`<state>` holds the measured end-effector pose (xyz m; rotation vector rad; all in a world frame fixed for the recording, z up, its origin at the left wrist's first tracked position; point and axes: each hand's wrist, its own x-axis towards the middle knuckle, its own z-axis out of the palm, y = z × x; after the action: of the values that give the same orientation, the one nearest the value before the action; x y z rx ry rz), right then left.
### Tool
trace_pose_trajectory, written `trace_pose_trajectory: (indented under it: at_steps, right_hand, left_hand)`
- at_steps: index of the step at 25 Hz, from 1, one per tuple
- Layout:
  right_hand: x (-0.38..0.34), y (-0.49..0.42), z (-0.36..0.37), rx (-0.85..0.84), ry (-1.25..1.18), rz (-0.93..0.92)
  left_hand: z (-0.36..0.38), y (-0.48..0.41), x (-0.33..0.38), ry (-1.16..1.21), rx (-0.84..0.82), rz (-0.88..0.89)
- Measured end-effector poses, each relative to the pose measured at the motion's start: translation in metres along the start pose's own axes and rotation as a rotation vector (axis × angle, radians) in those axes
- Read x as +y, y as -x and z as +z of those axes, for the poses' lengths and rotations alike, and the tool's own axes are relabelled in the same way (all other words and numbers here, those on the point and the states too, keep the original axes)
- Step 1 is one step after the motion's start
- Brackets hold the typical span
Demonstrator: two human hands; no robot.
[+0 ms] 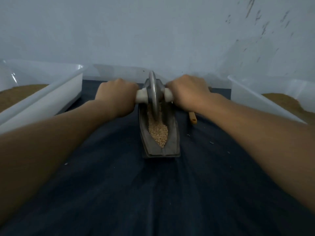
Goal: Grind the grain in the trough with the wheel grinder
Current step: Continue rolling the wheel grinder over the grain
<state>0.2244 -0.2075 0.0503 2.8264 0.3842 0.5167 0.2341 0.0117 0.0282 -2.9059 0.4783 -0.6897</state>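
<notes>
A dark boat-shaped metal trough [172, 142] lies lengthwise on the dark cloth, its near end toward me. Pale grain [158, 132] fills its groove. The grey metal wheel [152, 94] stands on edge in the far half of the trough, with a pale handle [141, 97] sticking out on each side. My left hand [115, 96] grips the left handle, and my right hand [187, 92] grips the right one. Both arms reach straight forward.
A clear plastic bin [51, 92] holding brown material sits at the left, another clear bin [265, 97] at the right. A small wooden stick [193, 118] lies right of the trough. The pale wall stands close behind. A few grains are scattered on the dark cloth [153, 193].
</notes>
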Motion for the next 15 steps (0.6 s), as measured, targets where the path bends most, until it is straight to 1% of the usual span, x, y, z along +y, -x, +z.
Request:
trace_pose_trajectory:
  at_steps: [1, 2, 3, 4, 5, 6, 7, 8, 9, 10, 11, 12, 13, 15]
  right_hand:
    - [0.004, 0.02, 0.003, 0.035, -0.024, -0.067]
    - [0.006, 0.041, 0.007, 0.127, -0.047, -0.116]
    - [0.007, 0.056, 0.011, 0.224, -0.041, -0.111]
    - [0.007, 0.059, 0.015, 0.278, -0.021, -0.106]
    - [0.008, 0.052, 0.021, 0.289, 0.011, -0.089]
    - [0.006, 0.035, 0.021, 0.275, 0.023, -0.033]
    - [0.004, 0.014, 0.016, 0.212, 0.022, 0.035]
    - [0.003, -0.004, 0.009, 0.138, -0.002, 0.063]
    - [0.003, -0.018, 0.004, 0.074, -0.022, 0.054]
    - [0.004, -0.025, 0.0, -0.006, -0.031, 0.044]
    - [0.007, -0.021, -0.001, -0.038, -0.056, 0.013]
    - [0.007, -0.003, 0.0, 0.014, -0.043, -0.039]
    - [0.007, 0.02, 0.007, 0.118, 0.0, -0.077]
    - [0.003, 0.053, 0.018, 0.339, 0.035, -0.041]
  left_hand:
    - [0.002, 0.014, -0.002, -0.041, 0.136, 0.078]
    - [0.002, 0.026, -0.004, -0.083, 0.246, 0.148]
    - [0.0, 0.033, -0.005, -0.104, 0.315, 0.186]
    - [0.0, 0.033, -0.004, -0.118, 0.296, 0.178]
    - [0.005, 0.03, -0.002, -0.132, 0.247, 0.146]
    - [0.005, 0.019, 0.002, -0.118, 0.166, 0.091]
    - [0.001, 0.002, 0.005, -0.061, 0.065, 0.02]
    - [-0.005, -0.012, 0.006, 0.014, -0.054, -0.046]
    - [-0.008, -0.022, 0.006, 0.073, -0.147, -0.083]
    - [-0.01, -0.026, 0.005, 0.083, -0.211, -0.092]
    - [-0.01, -0.023, 0.003, 0.059, -0.202, -0.056]
    - [-0.009, -0.009, 0.0, 0.022, -0.115, 0.007]
    - [-0.005, 0.009, -0.002, -0.009, 0.038, 0.075]
    - [-0.001, 0.032, -0.004, -0.116, 0.259, 0.171]
